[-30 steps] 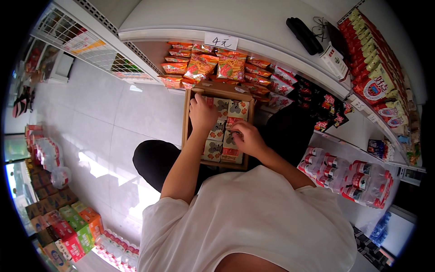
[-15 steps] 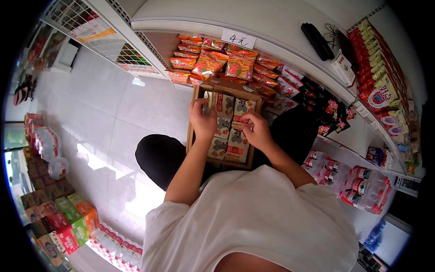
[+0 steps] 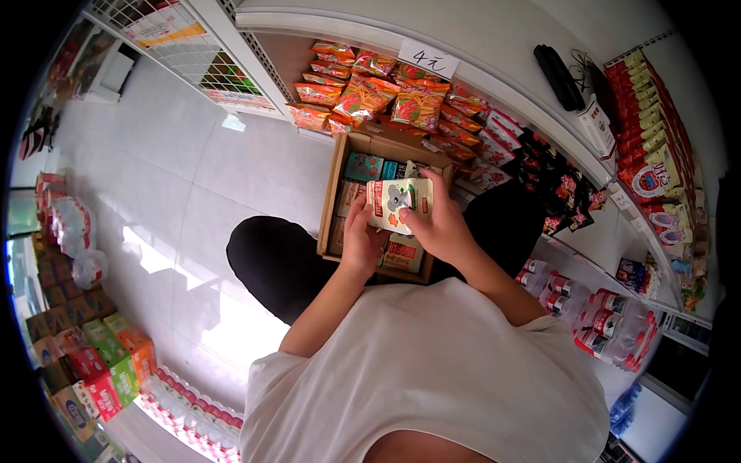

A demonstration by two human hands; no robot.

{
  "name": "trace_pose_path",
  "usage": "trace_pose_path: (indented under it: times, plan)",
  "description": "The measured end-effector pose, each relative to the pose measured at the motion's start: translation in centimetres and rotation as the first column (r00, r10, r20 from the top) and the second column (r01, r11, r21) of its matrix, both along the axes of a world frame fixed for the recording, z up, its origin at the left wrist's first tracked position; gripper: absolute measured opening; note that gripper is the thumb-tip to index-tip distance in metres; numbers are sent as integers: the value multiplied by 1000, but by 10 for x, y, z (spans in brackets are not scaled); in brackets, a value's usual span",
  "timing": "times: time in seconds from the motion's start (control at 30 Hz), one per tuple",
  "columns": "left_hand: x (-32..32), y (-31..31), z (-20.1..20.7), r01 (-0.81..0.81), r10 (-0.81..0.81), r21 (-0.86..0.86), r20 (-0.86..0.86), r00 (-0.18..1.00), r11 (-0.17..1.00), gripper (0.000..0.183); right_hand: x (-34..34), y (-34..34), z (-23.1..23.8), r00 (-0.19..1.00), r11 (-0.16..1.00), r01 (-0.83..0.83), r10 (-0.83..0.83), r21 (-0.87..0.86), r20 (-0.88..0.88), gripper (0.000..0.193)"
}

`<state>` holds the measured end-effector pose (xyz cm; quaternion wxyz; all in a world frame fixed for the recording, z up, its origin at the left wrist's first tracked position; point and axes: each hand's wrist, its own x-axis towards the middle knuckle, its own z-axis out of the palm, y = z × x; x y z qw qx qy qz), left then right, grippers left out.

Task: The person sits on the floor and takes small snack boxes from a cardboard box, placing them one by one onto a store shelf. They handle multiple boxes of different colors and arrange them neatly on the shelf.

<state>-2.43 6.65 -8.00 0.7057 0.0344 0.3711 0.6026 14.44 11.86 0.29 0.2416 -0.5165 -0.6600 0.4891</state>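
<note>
Between my two hands is a small cream snack box [image 3: 397, 202] with a grey koala picture and red lettering, lifted above an open cardboard carton [image 3: 327, 231]. My left hand [image 3: 364, 238] grips its left end and lower edge. Around the right end wraps my right hand [image 3: 446, 230], thumb on the printed face. Whether more boxes lie stacked under this one, I cannot tell. The carton rests at my lap between my black-trousered knees. Inside it show a teal box [image 3: 363, 167] at the far left and another cream box [image 3: 402, 255] at the near right; my hands hide the middle.
Orange snack bags [image 3: 363, 99] fill the low shelf just beyond the carton, with black packets [image 3: 557, 185] to their right. A white shelf edge [image 3: 494, 81] runs above them. Bottled drinks [image 3: 610, 328] stand at right. Colourful cartons [image 3: 100, 363] are stacked at lower left.
My hands have closed on the koala box and raised it from the carton. The top layer has been disturbed, and teal boxes now show. My view has shifted slightly.
</note>
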Motion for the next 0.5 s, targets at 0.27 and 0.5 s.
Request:
trace_pose_path:
  times: [0.27, 0.5]
  plan:
    - [-12, -2, 15, 9, -12, -13, -248, 969, 1000, 45, -3, 5, 9, 993, 1000, 21, -23, -19, -119, 77]
    - [-65, 62, 73, 91, -23, 130, -452, 892, 987, 31, 14, 39, 33, 980, 976, 171, -155, 132, -121, 69]
